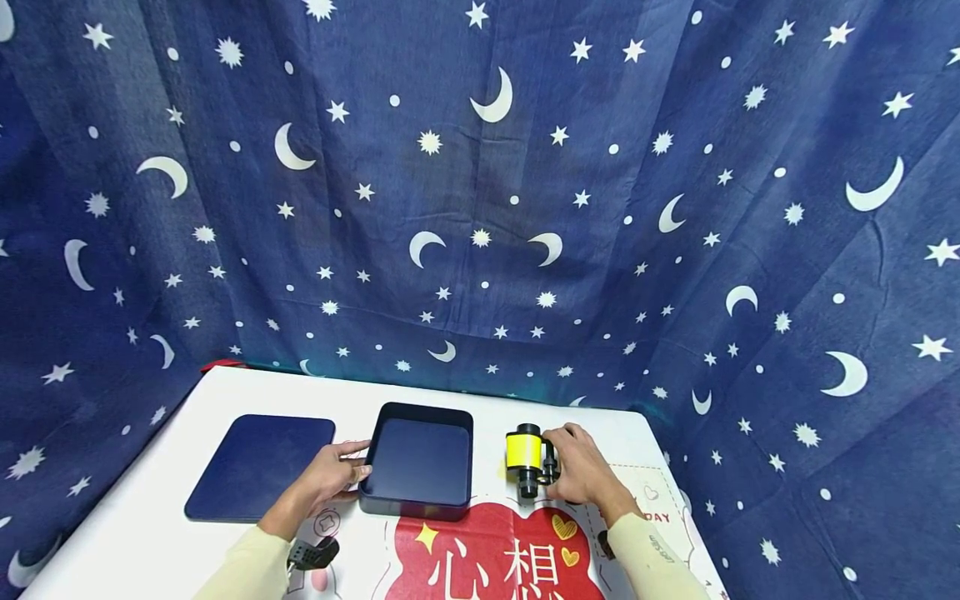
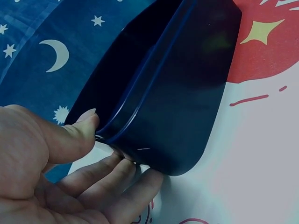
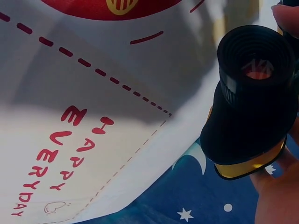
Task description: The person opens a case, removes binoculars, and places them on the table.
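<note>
My left hand (image 1: 330,477) holds the left side of a dark blue open box (image 1: 422,461). In the left wrist view the thumb lies over the box's rim, and the other fingers touch the outside of its wall. My right hand (image 1: 579,468) grips yellow and black binoculars (image 1: 523,452) to the right of the box. The right wrist view shows one black eyepiece (image 3: 256,53) close up, with part of the hand around the far side. In the head view that hand covers the right barrel.
A flat dark blue lid (image 1: 258,471) lies left of the box. The white tablecloth (image 1: 300,392) bears a red print with characters (image 1: 487,567). A navy curtain (image 1: 480,192) with moons and stars hangs behind and at both sides.
</note>
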The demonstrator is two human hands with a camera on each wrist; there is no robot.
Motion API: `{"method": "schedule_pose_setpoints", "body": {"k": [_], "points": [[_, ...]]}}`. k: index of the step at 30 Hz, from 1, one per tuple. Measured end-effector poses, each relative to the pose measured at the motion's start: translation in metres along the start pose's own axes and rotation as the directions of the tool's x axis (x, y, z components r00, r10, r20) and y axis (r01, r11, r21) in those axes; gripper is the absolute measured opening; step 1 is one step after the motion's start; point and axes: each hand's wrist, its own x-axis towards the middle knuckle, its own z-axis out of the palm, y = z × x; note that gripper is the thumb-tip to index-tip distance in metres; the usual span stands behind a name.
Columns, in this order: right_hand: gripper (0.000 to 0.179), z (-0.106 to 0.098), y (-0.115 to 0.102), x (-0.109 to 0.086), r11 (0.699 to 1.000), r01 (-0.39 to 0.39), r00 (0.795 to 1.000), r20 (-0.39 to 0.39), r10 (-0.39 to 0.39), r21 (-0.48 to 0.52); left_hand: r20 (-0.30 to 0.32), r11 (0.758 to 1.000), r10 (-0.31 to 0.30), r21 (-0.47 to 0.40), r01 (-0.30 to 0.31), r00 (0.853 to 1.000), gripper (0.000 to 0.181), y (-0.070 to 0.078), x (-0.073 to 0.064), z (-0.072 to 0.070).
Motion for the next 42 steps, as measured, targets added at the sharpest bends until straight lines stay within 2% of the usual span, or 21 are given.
{"method": "schedule_pose_setpoints", "body": {"k": [14,24,42], "points": [[0.086,0.012,0.002,0.002,1.0,-0.02,0.999,0.026,0.019,0.018,-0.014,1.0,-0.016,0.01,0.016,1.0,0.06,0.001,0.001,0.0],[0.087,0.014,-0.001,0.001,0.999,-0.031,0.998,0.051,0.029,0.037,-0.019,1.0,-0.002,0.006,0.002,1.0,0.06,-0.002,0.001,0.0],[0.086,0.024,-0.005,0.002,0.999,-0.018,0.998,0.066,0.016,0.033,-0.019,1.0,-0.027,-0.002,0.027,0.999,0.061,0.0,0.002,0.0]]}}
